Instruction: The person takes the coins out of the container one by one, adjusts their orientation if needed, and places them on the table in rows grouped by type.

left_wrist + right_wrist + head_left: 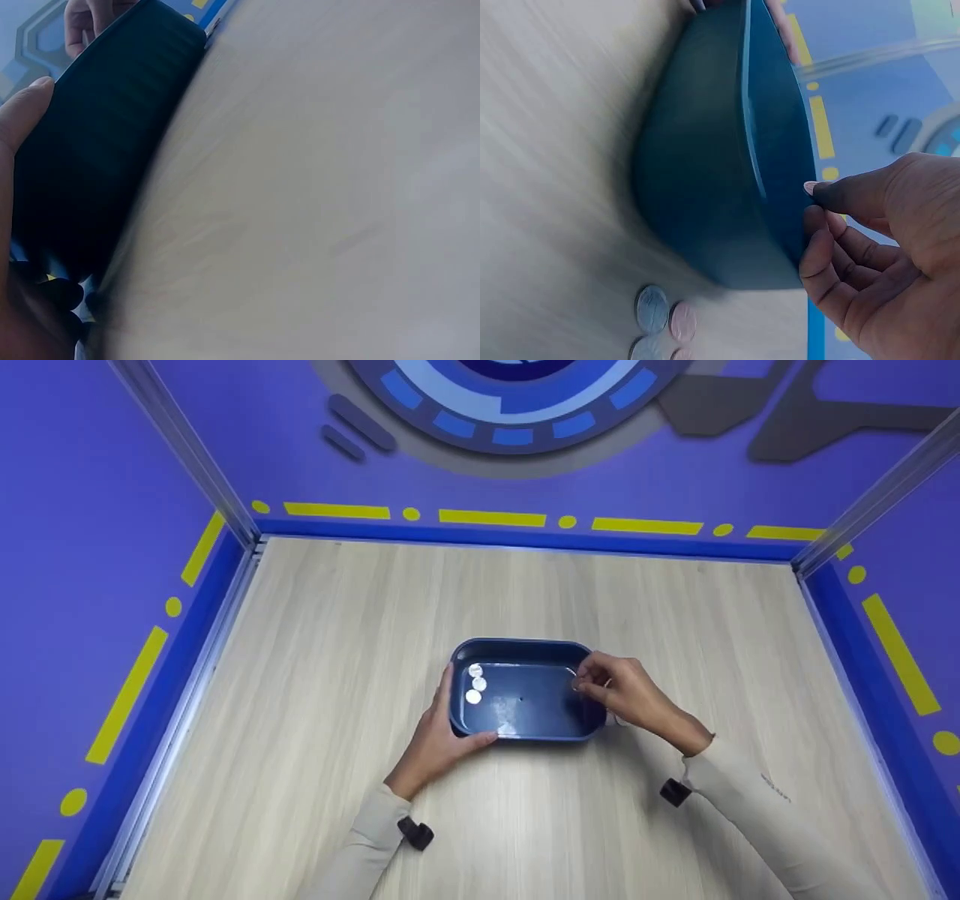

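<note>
Gripping the tray [525, 716], probably light and stiff, at its near-left corner, a sound hold, the left hand [441, 735] braces it on the surface [360, 622]; whether the right hand [621, 688], its fingers curled, pinches anything cannot be told.

Glossy plast. bin [536, 712], shiny met. coins [479, 684]

Both forearms [757, 802] extend from the near side; the left hand [439, 735] has its thumb [476, 741] spread, the right hand [626, 690] has bent fingers [819, 255].
</note>
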Motion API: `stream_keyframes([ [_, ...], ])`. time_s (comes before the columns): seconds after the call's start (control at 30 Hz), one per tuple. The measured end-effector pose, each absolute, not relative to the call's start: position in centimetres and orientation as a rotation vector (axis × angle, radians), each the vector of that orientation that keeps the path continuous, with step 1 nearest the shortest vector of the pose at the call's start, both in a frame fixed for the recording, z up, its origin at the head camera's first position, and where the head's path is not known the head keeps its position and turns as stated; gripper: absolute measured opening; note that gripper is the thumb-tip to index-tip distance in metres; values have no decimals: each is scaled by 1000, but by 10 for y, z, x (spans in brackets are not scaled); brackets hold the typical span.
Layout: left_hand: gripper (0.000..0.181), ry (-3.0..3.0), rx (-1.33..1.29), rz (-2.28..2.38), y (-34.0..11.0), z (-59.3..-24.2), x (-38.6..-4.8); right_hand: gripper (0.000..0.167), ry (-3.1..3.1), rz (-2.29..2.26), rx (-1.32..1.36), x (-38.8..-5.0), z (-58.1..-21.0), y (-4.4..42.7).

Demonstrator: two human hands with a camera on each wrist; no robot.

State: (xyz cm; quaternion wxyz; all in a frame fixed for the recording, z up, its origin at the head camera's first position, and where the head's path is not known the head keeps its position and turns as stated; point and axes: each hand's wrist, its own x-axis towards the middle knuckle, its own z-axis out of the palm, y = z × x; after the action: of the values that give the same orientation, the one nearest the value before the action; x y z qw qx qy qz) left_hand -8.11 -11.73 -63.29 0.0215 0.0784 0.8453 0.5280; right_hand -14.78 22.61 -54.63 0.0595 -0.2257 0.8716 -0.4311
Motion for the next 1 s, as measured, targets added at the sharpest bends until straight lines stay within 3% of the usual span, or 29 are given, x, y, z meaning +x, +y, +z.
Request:
stream_keyframes([
  [1.0,138,2623,254,1638,-118,-630,-81,7,2756,-1359,-412,-135,-562,288],
])
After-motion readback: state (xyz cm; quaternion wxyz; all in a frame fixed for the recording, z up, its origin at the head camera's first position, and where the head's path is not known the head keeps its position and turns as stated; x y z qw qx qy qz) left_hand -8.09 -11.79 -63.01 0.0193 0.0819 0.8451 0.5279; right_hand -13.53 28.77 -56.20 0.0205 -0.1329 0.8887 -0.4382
